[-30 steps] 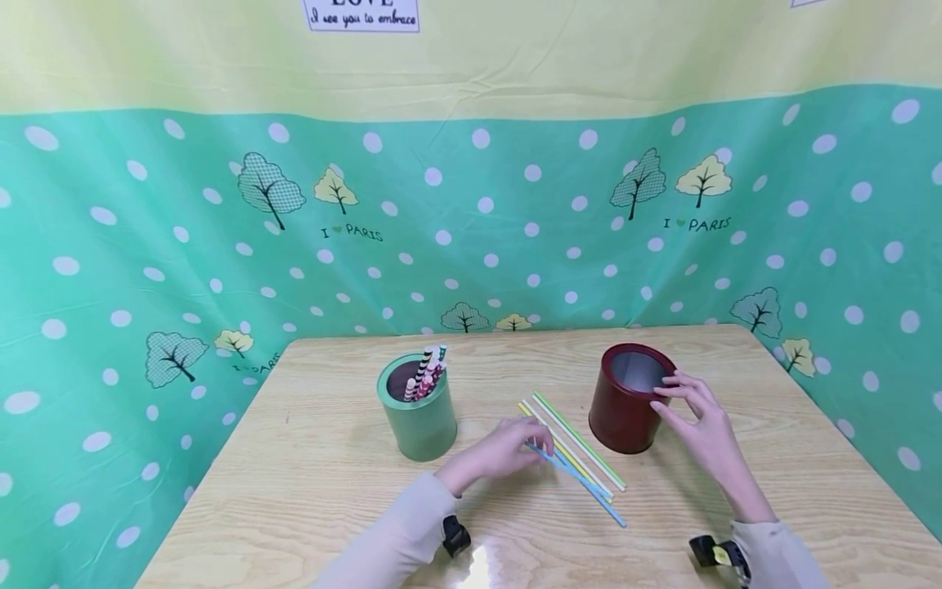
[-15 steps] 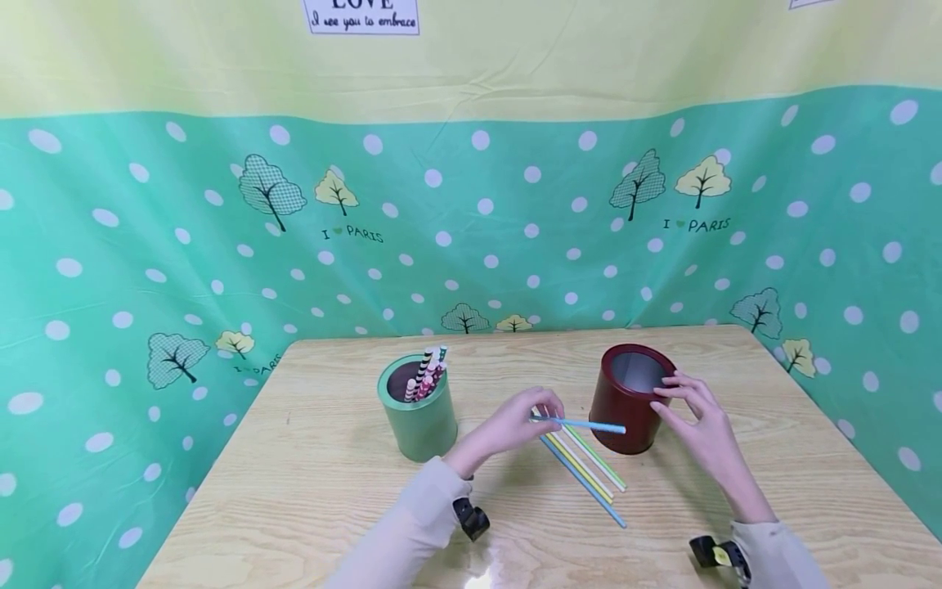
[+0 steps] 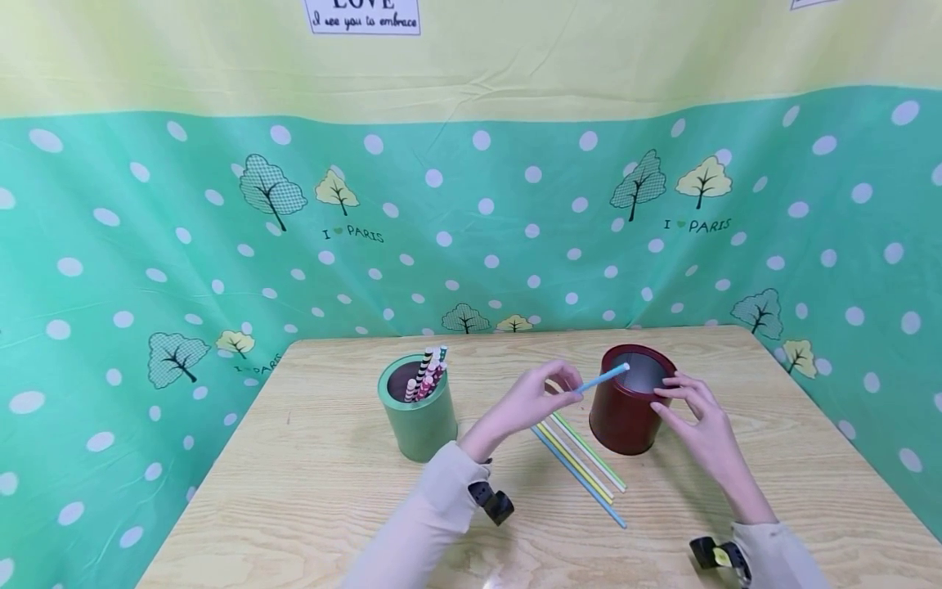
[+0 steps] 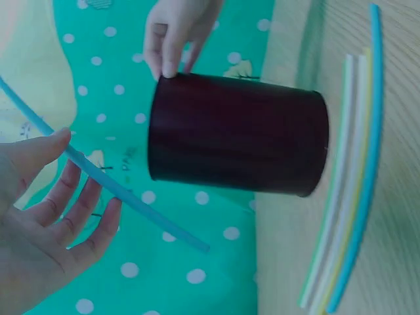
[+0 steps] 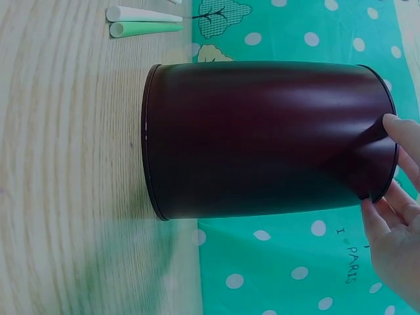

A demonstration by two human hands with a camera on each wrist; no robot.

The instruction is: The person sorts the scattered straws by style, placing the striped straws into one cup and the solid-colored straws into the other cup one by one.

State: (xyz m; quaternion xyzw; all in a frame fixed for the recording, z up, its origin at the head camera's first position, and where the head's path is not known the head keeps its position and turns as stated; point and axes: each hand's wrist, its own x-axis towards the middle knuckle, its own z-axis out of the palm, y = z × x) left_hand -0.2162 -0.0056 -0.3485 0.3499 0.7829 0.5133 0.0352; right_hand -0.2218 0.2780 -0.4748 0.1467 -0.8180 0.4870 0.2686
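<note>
In the head view my left hand (image 3: 533,401) pinches a blue drinking straw (image 3: 603,379) above the table, and the straw's far end overlaps the mouth of a dark red canister (image 3: 624,425). The left wrist view shows this straw (image 4: 164,226) lying between the thumb and the fingers. The canister stands upright with its top uncovered. My right hand (image 3: 695,417) holds its rim on the right side. From the right wrist, the thumb and fingers are seen at the edge of the canister (image 5: 262,138).
Several straws, including a blue straw (image 3: 581,477), a yellow straw (image 3: 570,456) and a green straw (image 3: 589,450), lie side by side on the wooden table (image 3: 294,491). To the left stands a green canister (image 3: 421,429) holding several striped straws (image 3: 425,378). A polka-dot curtain (image 3: 486,229) hangs behind.
My left hand has picked up one blue straw from the pile, lifted it and carried it right towards the dark red canister, tilting its far end upward. The right hand has stayed at the rim.
</note>
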